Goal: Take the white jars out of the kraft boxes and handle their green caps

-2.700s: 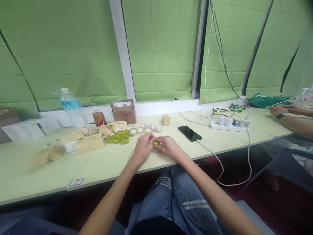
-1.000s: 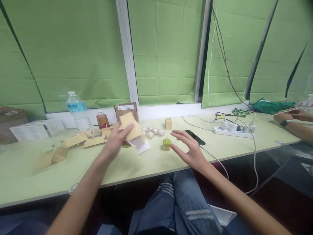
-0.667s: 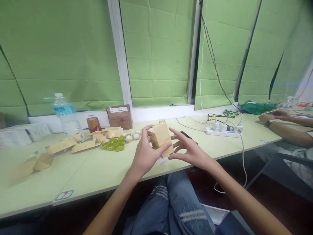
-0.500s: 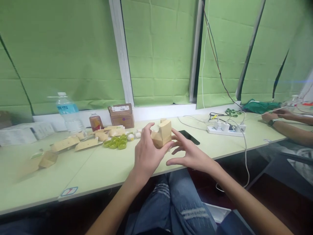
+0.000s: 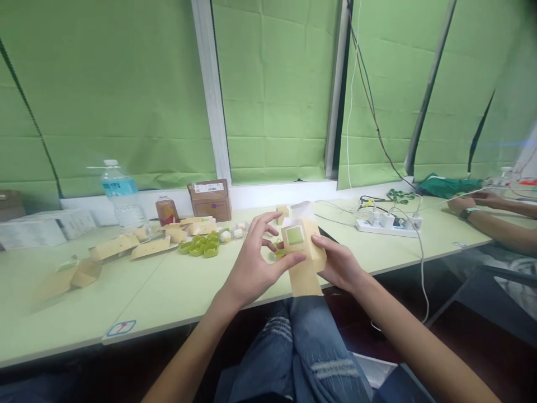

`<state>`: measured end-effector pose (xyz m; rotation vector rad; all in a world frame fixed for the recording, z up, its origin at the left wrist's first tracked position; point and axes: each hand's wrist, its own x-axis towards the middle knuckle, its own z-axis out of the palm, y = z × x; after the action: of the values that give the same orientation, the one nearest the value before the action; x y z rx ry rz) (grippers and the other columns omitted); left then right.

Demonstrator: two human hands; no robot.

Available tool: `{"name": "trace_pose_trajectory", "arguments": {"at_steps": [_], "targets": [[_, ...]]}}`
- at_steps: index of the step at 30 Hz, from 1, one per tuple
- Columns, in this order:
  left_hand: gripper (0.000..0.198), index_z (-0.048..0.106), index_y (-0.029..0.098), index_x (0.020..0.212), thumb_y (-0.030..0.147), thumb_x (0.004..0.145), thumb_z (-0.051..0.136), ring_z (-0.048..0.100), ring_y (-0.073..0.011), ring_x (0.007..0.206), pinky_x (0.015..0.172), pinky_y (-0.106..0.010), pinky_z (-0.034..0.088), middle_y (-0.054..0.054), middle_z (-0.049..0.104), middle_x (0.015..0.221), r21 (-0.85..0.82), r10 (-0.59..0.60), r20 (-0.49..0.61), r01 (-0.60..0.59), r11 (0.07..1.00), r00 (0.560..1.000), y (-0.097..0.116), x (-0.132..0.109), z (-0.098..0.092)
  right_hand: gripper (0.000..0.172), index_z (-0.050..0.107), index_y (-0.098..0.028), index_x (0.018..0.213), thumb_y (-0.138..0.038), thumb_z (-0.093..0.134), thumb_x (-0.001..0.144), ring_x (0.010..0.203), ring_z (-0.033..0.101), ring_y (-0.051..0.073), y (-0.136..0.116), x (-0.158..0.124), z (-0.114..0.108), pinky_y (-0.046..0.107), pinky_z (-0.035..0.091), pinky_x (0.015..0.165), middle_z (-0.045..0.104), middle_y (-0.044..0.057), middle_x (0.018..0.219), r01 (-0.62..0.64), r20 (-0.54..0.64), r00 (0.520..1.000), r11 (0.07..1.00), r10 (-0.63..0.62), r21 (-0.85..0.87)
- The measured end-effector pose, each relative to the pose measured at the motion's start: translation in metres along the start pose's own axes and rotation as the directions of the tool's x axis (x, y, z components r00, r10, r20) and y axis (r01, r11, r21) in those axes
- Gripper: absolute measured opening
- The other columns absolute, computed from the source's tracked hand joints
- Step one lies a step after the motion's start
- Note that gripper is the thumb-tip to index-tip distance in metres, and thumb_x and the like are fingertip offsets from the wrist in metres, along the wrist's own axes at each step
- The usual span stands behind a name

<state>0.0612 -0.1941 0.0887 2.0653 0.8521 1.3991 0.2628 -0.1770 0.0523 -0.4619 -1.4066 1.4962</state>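
A small tan cardboard box [image 5: 312, 254] with its flaps unfolded is held up over the table's front edge. A green square with a white border [image 5: 295, 235] shows on its face. My right hand [image 5: 342, 266] grips the box from the right, thumb on its side. My left hand [image 5: 260, 254] is closed at its left side, thumb pressed on the front face below the square; some of its fingertips are hidden. A small yellow-green piece [image 5: 278, 250] shows beside my left fingers; whether they hold it is unclear. A dark phone [image 5: 329, 234] lies partly hidden behind the box.
Green trays [image 5: 200, 244], small white packets [image 5: 232, 233] and flattened tan cartons [image 5: 113, 247] lie to the left. Behind stand a water bottle [image 5: 121, 193], a drink bottle [image 5: 166, 211] and a brown box [image 5: 210, 200]. A power strip [image 5: 388, 225] and another person's arms [image 5: 499, 221] are at right.
The box has turned, opened out and shifted right, so its green square and hanging flap now show. My right hand has closed on it. A small tan box behind is now uncovered.
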Motion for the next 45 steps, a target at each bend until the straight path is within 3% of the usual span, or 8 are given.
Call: {"name": "trace_pose_trajectory", "arguments": {"at_steps": [6,13,17,22,29,34,38,45], "targets": [[0.072,0.053,0.03,0.14,0.032,0.076,0.086,0.058,-0.0278,0.13,0.103,-0.042,0.055,-0.011,0.059,0.141,-0.175,-0.04,0.137,0.064,0.983,0.99,-0.009,0.002,0.0,0.064,0.059,-0.016,0.137,-0.063,0.042,0.097,0.097,0.074,0.033,0.003,-0.003,0.013,0.047,0.062,0.079,0.075,0.016,0.113,-0.071,-0.005,0.997,0.997,0.071,-0.044],[0.056,0.067,0.022,0.12,0.026,0.069,0.09,0.064,-0.0269,0.121,0.11,-0.046,0.053,-0.008,0.068,0.126,-0.187,0.059,0.004,-0.057,0.981,0.998,-0.012,0.003,0.005,0.05,0.057,-0.03,0.141,-0.056,0.053,0.1,0.123,0.062,0.026,-0.005,-0.008,0.024,0.038,0.051,0.105,0.065,0.005,0.138,0.193,-0.192,0.929,0.857,-0.316,-0.478],[0.077,0.054,0.029,0.141,0.027,0.072,0.089,0.064,-0.0254,0.125,0.114,-0.046,0.05,-0.007,0.069,0.129,-0.092,0.158,-0.042,-0.161,0.983,0.987,-0.01,0.0,0.005,0.045,0.057,-0.03,0.139,-0.054,0.049,0.102,0.125,0.06,0.024,-0.01,-0.011,0.027,0.037,0.048,0.109,0.063,0.003,0.14,0.211,-0.187,0.907,0.792,-0.376,-0.573],[0.053,0.067,0.026,0.128,0.034,0.078,0.085,0.067,-0.0272,0.117,0.106,-0.047,0.055,-0.009,0.072,0.126,0.164,0.34,-0.029,-0.331,0.929,0.94,-0.011,0.0,0.001,0.047,0.05,-0.028,0.146,-0.05,0.048,0.104,0.123,0.061,0.025,-0.009,-0.011,0.023,0.039,0.051,0.105,0.063,0.007,0.139,0.259,-0.162,0.869,0.709,-0.468,-0.655],[0.025,0.074,0.024,0.114,0.022,0.089,0.073,0.066,-0.025,0.117,0.1,-0.043,0.057,-0.01,0.07,0.123,0.312,0.486,-0.022,-0.456,0.834,0.874,-0.005,-0.001,-0.001,0.051,0.049,-0.027,0.151,-0.045,0.051,0.103,0.128,0.06,0.03,-0.019,-0.018,0.021,0.047,0.048,0.11,0.062,0.009,0.144,0.268,0.017,0.866,0.435,-0.5,-0.86],[0.038,0.066,0.027,0.13,0.02,0.093,0.068,0.065,-0.0262,0.12,0.103,-0.046,0.055,-0.011,0.068,0.129,0.312,0.496,0.024,-0.478,0.821,0.868,-0.005,-0.005,0.002,0.085,0.012,-0.03,0.165,-0.042,0.063,0.098,0.122,0.065,0.029,-0.013,-0.019,0.03,0.049,0.052,0.107,0.062,0.012,0.142,0.319,0.035,0.875,0.52,-0.483,-0.792],[0.057,0.054,0.028,0.141,0.023,0.088,0.075,0.067,-0.0242,0.115,0.103,-0.043,0.056,-0.01,0.068,0.13,0.15,0.396,-0.026,-0.388,0.909,0.918,-0.003,-0.007,0.004,0.064,0.024,-0.032,0.158,-0.038,0.055,0.102,0.106,0.071,0.025,-0.008,-0.019,0.033,0.046,0.06,0.094,0.063,0.012,0.135,0.366,-0.026,0.828,0.574,-0.56,-0.733],[0.06,0.054,0.027,0.139,0.031,0.085,0.08,0.067,-0.0242,0.117,0.1,-0.039,0.059,-0.01,0.065,0.133,-0.12,0.147,-0.03,-0.149,0.981,0.989,0.004,-0.006,0.006,0.038,0.041,-0.032,0.137,-0.037,0.055,0.102,0.103,0.07,0.024,-0.005,-0.022,0.031,0.041,0.064,0.081,0.063,0.01,0.126,0.407,0.007,0.771,0.485,-0.636,-0.774]]}}
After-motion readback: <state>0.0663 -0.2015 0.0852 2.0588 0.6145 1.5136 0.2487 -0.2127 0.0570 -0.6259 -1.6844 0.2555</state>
